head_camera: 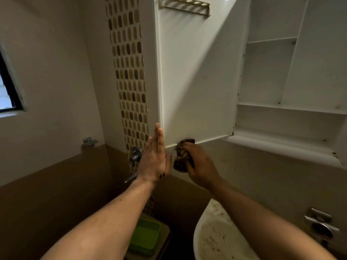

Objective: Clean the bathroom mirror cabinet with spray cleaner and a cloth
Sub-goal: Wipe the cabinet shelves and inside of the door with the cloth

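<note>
The white cabinet door (197, 76) stands swung open, its inner face toward me. Behind it on the right, the cabinet body (293, 109) shows bare white shelves with dark specks along the edges. My left hand (155, 158) is flat with straight fingers, pressed against the door's lower left outer edge. My right hand (201, 166) grips a bunched dark patterned cloth (183, 156) and holds it against the door's bottom edge near the corner. No spray bottle is in view.
A white basin (216, 239) with brown stains sits below on the right. A green tray (145, 235) lies lower middle. A chrome tap (135, 155) juts from the mosaic tile strip (129, 72). A window (7, 91) is at left, a metal fixture (322, 226) at right.
</note>
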